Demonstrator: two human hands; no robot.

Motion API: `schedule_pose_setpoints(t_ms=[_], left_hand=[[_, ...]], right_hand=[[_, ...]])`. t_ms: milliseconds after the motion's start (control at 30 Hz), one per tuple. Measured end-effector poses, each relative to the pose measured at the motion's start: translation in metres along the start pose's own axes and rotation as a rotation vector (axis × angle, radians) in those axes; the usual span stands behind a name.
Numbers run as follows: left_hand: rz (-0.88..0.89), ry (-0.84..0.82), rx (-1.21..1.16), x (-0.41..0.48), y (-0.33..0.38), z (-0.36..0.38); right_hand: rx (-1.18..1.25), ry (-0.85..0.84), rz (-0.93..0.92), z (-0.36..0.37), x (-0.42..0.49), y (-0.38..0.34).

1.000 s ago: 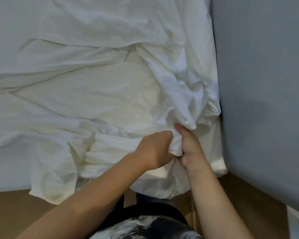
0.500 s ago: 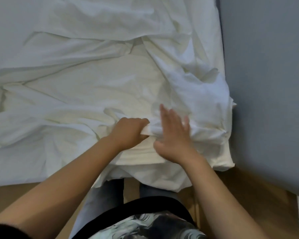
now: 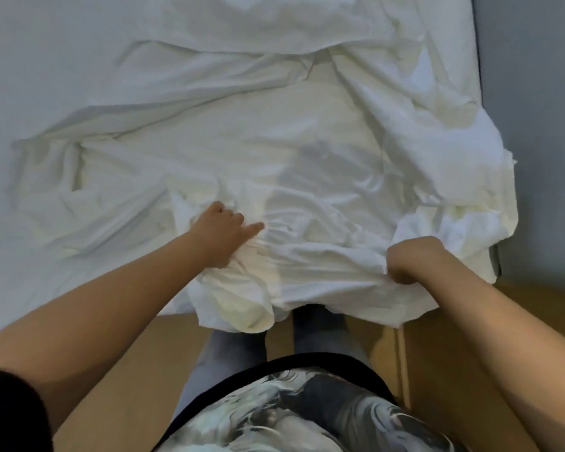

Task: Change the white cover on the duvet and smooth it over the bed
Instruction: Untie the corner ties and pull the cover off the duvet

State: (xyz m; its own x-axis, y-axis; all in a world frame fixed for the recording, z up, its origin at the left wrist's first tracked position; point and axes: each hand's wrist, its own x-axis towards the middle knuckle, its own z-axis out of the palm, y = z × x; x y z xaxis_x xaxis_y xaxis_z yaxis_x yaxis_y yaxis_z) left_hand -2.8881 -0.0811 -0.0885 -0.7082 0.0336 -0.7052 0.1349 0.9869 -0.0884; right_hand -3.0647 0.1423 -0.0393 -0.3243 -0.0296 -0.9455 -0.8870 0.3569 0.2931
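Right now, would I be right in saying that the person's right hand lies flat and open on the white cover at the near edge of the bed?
Not quite. The head view shows the right hand with its fingers curled into a fist, gripping a bunched fold of the white cover at the near edge of the bed; it is not flat and open.

I see the right hand (image 3: 415, 260) fisted round the near edge of the rumpled white cover (image 3: 274, 141), close to the bed's corner by the grey wall (image 3: 542, 93). The left hand (image 3: 221, 234) bunches the cover well apart from it, thumb out. Fabric droops toward the wooden floor (image 3: 159, 357).
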Motion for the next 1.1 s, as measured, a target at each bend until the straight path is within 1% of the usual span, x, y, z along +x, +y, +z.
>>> schedule_pose_setpoints(t_ms=[33,67,100,167,200,233,300,333,367,400,433,467,533,567,600,633,667,700,733,767,800,833,867,900,967,1000,1067,1100], left_hand=[[-0.021,-0.012,-0.004,-0.006,-0.003,0.008],[-0.055,-0.021,-0.024,-0.011,-0.005,0.015],[-0.086,-0.018,-0.053,-0.015,-0.003,0.02],[-0.104,0.056,-0.124,-0.016,0.007,0.024],[-0.084,0.118,-0.161,-0.015,0.014,0.023],[-0.041,0.182,-0.179,-0.013,0.02,0.023],[0.084,0.287,-0.136,-0.006,0.029,0.027],[0.147,0.322,-0.11,-0.003,0.031,0.031],[0.201,0.345,-0.105,0.0,0.029,0.034],[0.237,0.334,-0.098,0.003,0.023,0.038],[0.246,0.289,-0.076,0.005,0.015,0.043],[0.234,0.236,-0.042,0.006,0.003,0.047],[0.208,0.115,0.081,-0.002,-0.025,0.056],[0.213,0.07,0.168,-0.008,-0.037,0.063],[0.215,0.026,0.243,-0.014,-0.046,0.07],[0.214,-0.007,0.268,-0.02,-0.053,0.073],[0.222,-0.003,0.247,-0.025,-0.055,0.075],[0.239,0.042,0.193,-0.03,-0.053,0.074],[0.266,0.139,0.1,-0.031,-0.046,0.07],[0.317,0.262,-0.011,-0.03,-0.035,0.065],[0.37,0.411,-0.098,-0.027,-0.021,0.06],[0.378,0.525,-0.151,-0.022,-0.005,0.055],[0.335,0.507,-0.179,-0.016,0.011,0.047],[0.254,0.424,-0.185,-0.009,0.024,0.041],[0.094,0.278,-0.144,0.008,0.042,0.036],[0.059,0.251,-0.128,0.015,0.044,0.034],[0.075,0.207,-0.13,0.026,0.04,0.028],[0.101,0.182,-0.137,0.029,0.035,0.026]], right_hand=[[-0.047,-0.057,0.085,0.002,-0.003,-0.005],[-0.051,-0.029,0.128,0.005,-0.004,-0.013],[0.007,0.068,0.119,0.007,-0.006,-0.027],[0.172,0.319,-0.042,0.009,-0.012,-0.067],[0.216,0.394,-0.115,0.009,-0.015,-0.089],[0.228,0.427,-0.142,0.01,-0.014,-0.11],[0.272,0.482,-0.097,0.012,-0.006,-0.135],[0.289,0.535,-0.095,0.016,-0.003,-0.137],[0.284,0.629,-0.111,0.023,-0.001,-0.135],[0.266,0.75,-0.141,0.03,-0.003,-0.13],[0.233,0.822,-0.156,0.038,-0.006,-0.122],[0.186,0.85,-0.132,0.048,-0.008,-0.112],[0.211,0.659,-0.064,0.074,-0.008,-0.091],[0.233,0.564,0.02,0.085,-0.007,-0.077],[0.242,0.515,0.115,0.093,-0.007,-0.064],[0.218,0.505,0.202,0.1,-0.006,-0.055],[0.202,0.514,0.255,0.103,-0.005,-0.053],[0.222,0.514,0.259,0.104,-0.003,-0.055],[0.276,0.518,0.227,0.102,0.001,-0.062],[0.372,0.545,0.151,0.097,0.005,-0.074],[0.47,0.579,0.041,0.089,0.007,-0.087],[0.541,0.609,-0.077,0.081,0.007,-0.1],[0.581,0.618,-0.166,0.074,0.008,-0.112],[0.582,0.606,-0.217,0.07,0.009,-0.124],[0.486,0.554,-0.233,0.071,0.011,-0.143],[0.427,0.554,-0.215,0.075,0.012,-0.148],[0.364,0.601,-0.179,0.086,0.013,-0.146],[0.362,0.594,-0.157,0.092,0.014,-0.139]])
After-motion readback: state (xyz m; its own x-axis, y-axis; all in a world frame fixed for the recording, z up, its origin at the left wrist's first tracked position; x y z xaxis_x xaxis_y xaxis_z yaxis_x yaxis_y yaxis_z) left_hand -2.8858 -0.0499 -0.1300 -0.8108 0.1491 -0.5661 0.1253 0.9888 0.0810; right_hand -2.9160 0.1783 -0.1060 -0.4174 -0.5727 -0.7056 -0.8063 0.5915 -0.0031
